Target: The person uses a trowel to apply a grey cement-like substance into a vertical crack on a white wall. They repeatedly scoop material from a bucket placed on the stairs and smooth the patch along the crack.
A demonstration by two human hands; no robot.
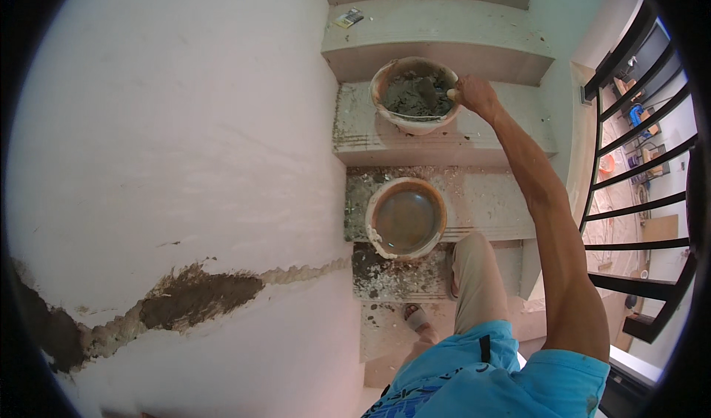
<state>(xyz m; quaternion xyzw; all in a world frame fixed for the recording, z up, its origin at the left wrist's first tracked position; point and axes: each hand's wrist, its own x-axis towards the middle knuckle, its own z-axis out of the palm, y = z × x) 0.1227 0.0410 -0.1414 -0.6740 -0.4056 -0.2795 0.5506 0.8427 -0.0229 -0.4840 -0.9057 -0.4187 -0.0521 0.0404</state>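
My right hand (478, 96) is closed round the pale handle of a trowel (427, 90), its arm stretched forward. The trowel's blade rests in wet grey mortar (402, 96), inside a round, smeared bucket (418, 128) that stands on a stair step. On the step below, nearer to me, a second round bucket (379, 243) holds murky water (406, 219); white residue clings to its rim. My left hand is out of view. Along the white wall (200, 136) at left runs a rough broken strip, with dark grey mortar (200, 300) filling part of it.
Pale stair steps (489, 203), spattered with mortar crumbs, climb away from me. A small flat packet (349, 18) lies on a higher step. Black railing bars (644, 162) line the right side, with a lower room visible beyond. My foot (415, 315) is on a lower step.
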